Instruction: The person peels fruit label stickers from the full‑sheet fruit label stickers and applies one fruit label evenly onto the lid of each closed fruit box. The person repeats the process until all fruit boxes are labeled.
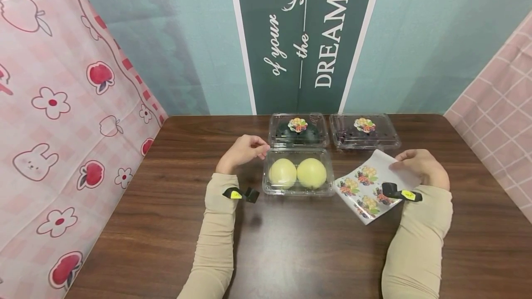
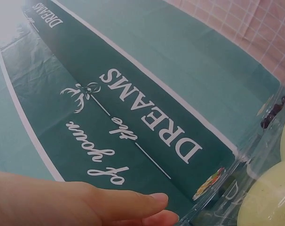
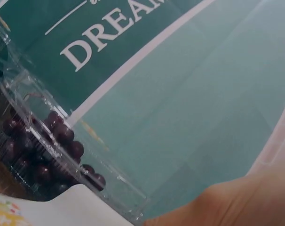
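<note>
My right hand [image 1: 424,167] pinches a white sheet of fruit stickers [image 1: 353,200] by its upper right part. Several round stickers with a fruit print show on the sheet, which hangs tilted beside the front plastic box [image 1: 299,192]. Inside this clear, lidded box lie two round, pale yellow fruits [image 1: 311,173]. At the box's upper left corner is my left hand [image 1: 245,151], fingertips right at its edge and fingers relaxed. From the left wrist, the thumb and fingers [image 2: 128,205] appear near the box, with nothing between them.
Behind the front box stands a clear box [image 1: 276,141] with dark green contents and a fruit sticker [image 1: 297,125] on its lid. Right of it, another stickered box [image 1: 390,143] holds dark grapes [image 3: 43,155]. A printed green curtain [image 1: 199,59] hangs behind the wooden table [image 1: 282,253].
</note>
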`<state>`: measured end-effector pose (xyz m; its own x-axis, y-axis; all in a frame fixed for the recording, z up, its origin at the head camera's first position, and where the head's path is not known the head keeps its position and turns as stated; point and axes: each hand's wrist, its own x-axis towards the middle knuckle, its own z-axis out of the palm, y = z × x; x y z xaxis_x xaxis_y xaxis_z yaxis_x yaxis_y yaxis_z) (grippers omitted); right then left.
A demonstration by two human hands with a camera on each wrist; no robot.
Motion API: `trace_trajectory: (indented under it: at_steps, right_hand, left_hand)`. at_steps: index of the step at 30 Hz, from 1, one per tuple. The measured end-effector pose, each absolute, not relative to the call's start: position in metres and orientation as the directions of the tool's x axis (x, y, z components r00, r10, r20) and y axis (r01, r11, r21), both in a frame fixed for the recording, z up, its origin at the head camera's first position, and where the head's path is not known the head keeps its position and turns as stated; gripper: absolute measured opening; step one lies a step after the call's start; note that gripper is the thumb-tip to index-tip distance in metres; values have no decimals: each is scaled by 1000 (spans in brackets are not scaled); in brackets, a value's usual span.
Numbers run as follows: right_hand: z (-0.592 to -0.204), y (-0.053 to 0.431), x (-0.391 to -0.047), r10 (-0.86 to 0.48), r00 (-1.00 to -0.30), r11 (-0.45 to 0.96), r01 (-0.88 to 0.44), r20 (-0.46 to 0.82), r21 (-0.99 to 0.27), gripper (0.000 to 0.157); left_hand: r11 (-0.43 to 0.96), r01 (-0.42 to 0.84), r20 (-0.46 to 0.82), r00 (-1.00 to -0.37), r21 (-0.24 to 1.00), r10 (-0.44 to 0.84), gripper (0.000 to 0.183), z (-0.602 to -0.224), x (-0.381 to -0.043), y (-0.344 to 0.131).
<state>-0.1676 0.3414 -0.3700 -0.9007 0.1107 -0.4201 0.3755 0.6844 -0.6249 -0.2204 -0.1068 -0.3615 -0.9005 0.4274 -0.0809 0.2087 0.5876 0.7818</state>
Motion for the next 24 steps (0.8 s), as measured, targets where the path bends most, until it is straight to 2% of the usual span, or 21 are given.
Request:
trace_trajectory:
  at_steps: [6, 11, 18, 21, 24]
  right_hand:
    - [-362, 334, -166, 38, -907, 678, 331, -419, -656, 18]
    - [-353, 325, -163, 22, -943, 652, 266, -333, -710, 14]
    - [-339, 309, -160, 74, -972, 651, 215, -221, -728, 44]
    - [-333, 303, -158, 87, -982, 653, 182, -165, -736, 42]
    - [-329, 298, -156, 87, -990, 637, 141, -111, -758, 28]
  left_hand:
    - [554, 248, -35, -892, 795, 450, 26, -360, -220, -104]
    - [513, 305, 39, -884, 802, 466, 25, -359, -220, -99]
    - [464, 361, 111, -869, 809, 482, 24, -360, -218, -90]
    - [453, 370, 124, -865, 811, 486, 24, -359, -217, -84]
    - [429, 380, 143, -861, 819, 489, 23, -359, -216, -75]
